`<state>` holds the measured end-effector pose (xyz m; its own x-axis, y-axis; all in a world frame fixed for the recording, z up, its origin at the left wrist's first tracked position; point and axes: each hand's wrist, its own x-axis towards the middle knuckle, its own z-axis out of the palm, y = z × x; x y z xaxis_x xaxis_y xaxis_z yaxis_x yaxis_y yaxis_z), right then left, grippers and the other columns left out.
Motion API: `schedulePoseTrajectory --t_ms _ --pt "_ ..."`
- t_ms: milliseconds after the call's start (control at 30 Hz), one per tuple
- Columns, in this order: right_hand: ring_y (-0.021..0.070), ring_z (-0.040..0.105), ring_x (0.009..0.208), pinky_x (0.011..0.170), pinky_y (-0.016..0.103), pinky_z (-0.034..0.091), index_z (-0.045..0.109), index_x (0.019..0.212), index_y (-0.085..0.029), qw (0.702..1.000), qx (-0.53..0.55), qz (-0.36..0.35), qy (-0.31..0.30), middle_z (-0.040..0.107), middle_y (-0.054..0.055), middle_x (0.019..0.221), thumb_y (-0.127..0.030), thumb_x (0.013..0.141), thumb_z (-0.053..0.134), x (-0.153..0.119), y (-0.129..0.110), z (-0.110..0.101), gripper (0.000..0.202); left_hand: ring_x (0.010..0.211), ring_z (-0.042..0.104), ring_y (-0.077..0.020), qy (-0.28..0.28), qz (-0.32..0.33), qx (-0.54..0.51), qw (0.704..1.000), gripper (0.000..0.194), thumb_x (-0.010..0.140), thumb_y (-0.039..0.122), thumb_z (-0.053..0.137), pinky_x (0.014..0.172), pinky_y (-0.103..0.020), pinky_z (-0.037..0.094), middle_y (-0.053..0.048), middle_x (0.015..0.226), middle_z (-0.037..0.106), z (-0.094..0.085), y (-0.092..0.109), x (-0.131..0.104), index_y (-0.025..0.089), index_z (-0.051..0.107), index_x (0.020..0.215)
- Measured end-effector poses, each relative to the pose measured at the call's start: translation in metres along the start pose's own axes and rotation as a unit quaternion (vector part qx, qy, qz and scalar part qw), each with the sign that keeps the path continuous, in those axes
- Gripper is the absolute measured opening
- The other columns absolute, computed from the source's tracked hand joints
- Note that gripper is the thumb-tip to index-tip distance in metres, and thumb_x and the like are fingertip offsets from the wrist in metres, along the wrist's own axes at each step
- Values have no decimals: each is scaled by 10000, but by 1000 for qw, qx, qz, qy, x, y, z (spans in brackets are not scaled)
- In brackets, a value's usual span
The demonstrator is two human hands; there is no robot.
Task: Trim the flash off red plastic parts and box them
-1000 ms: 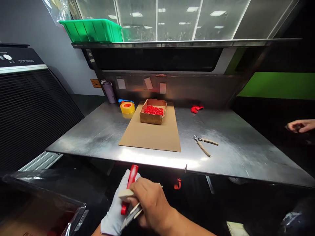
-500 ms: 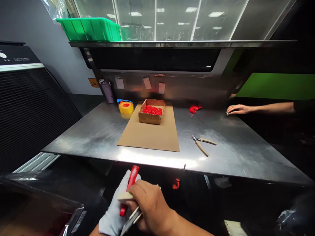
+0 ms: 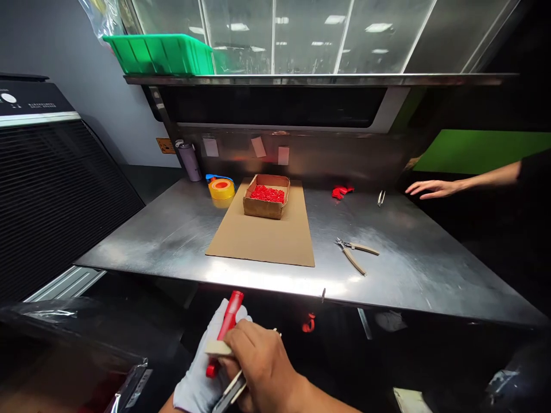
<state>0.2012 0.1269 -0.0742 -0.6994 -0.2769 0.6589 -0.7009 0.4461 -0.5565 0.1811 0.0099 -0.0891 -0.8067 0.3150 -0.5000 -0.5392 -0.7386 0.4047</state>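
Note:
My left hand [image 3: 200, 378], in a white glove, holds a long red plastic part [image 3: 225, 328] below the front edge of the steel table [image 3: 413, 258]. My right hand [image 3: 262, 364], bare, grips a pair of cutters with beige handles [image 3: 226, 370] against the red part. On the table a second pair of cutters [image 3: 356, 252] lies to the right of a brown cardboard sheet [image 3: 262, 238]. A small cardboard box of red pieces [image 3: 267, 195] stands at the far end of the sheet.
A yellow tape roll [image 3: 221, 188], a purple bottle [image 3: 189, 160], red scraps [image 3: 342, 191] and a small metal tool [image 3: 381, 198] lie at the back. Another person's hand [image 3: 433, 187] reaches in from the right. A green bin [image 3: 159, 53] sits on the shelf; a dark machine [image 3: 51, 189] stands at left.
The other person's hand reached onto the table's back right, left a small metal tool there and drew back. My hands stayed low with the red part and cutters.

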Motion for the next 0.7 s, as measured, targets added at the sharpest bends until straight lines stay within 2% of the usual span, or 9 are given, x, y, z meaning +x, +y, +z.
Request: schedulePoseTrajectory --t_ms 133,233,367,467,567,700 --pt "193 473 631 547 293 277 493 851 -184 999 -15 33 11 506 38 767 -297 1043 287 -1 0 0 303 432 508 -69 10 7 11 1000 274 876 296 640 435 -161 471 73 519 444 -1 1 2 194 484 676" --pt "194 466 623 539 295 271 501 864 -184 1000 -12 11 -11 505 37 768 -314 1041 270 -2 0 0 319 447 526 -85 17 10 26 999 267 851 291 668 426 -171 471 64 518 462 -1 2 1 200 498 667" --pt "193 466 625 537 294 261 494 853 -187 999 -33 38 3 505 38 767 -299 1046 280 -3 1 0 309 437 501 -80 21 22 43 999 343 821 300 704 429 -178 471 65 512 451 1 2 0 204 453 608" --pt "193 461 611 532 294 254 482 853 -193 999 -20 14 -22 511 35 764 -311 1036 264 -3 1 -1 308 453 506 -69 23 37 40 998 348 804 294 715 441 -159 468 69 524 455 3 0 0 198 448 603" --pt "198 468 619 534 297 249 483 852 -192 998 -40 42 -18 516 41 766 -289 1025 280 -3 1 -3 283 459 499 -60 22 49 30 998 336 779 288 732 449 -146 469 71 536 467 5 -2 1 191 457 612" --pt "199 457 611 520 302 242 483 849 -188 999 -40 -3 -34 510 47 773 -276 994 291 -3 2 -4 255 420 460 -68 18 17 34 999 389 750 317 762 408 -177 459 67 510 448 5 -4 2 197 432 584"
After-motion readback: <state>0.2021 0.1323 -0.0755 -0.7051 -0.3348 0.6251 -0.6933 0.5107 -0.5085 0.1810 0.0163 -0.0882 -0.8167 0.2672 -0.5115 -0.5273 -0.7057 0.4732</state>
